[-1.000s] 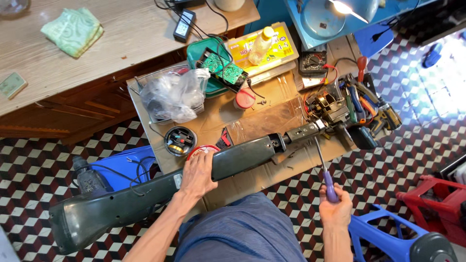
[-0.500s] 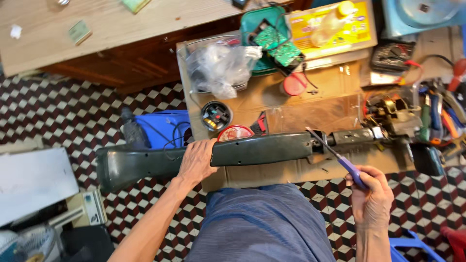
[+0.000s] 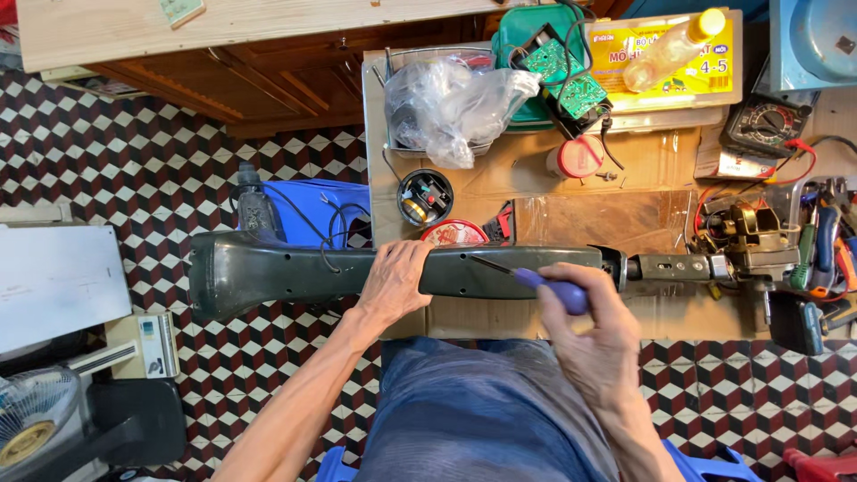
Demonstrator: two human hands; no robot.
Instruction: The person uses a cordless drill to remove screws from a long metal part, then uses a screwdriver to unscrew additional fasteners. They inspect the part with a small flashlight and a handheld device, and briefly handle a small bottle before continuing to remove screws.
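Long dark green plastic housing (image 3: 312, 272), flared at its left end, lies crosswise over the near edge of the cardboard-covered low table (image 3: 571, 192) and above the lap. Its right end joins a metal motor assembly (image 3: 745, 245).

Left hand (image 3: 393, 281): palm down on the housing's middle, fingers curled over the far edge, pressing it in place.

Right hand (image 3: 585, 335): fingers wrapped tight around the blue-handled screwdriver (image 3: 536, 284); the thin shaft slants up-left and its tip rests on the housing just right of the left hand.

Containers:
- Wire basket (image 3: 393, 107) at the table's far left, holding a crumpled clear plastic bag (image 3: 451, 103); the bag's contents cannot be made out.
- Small round black tin (image 3: 425, 197), open, just beyond the housing; small parts inside, too small to identify.
- Round red-rimmed lid or tin (image 3: 453, 234), partly hidden behind the housing.
- Teal plastic tray (image 3: 522, 40) with green circuit boards (image 3: 571, 80) lying on it, wires attached.
- Yellow flat box (image 3: 665, 58) with a clear plastic bottle with a yellow cap (image 3: 669, 49) lying on top.

Black multimeter (image 3: 766, 125) sits at the far right with red leads. Blue plastic stool (image 3: 317, 210) stands left of the table on the chequered floor.
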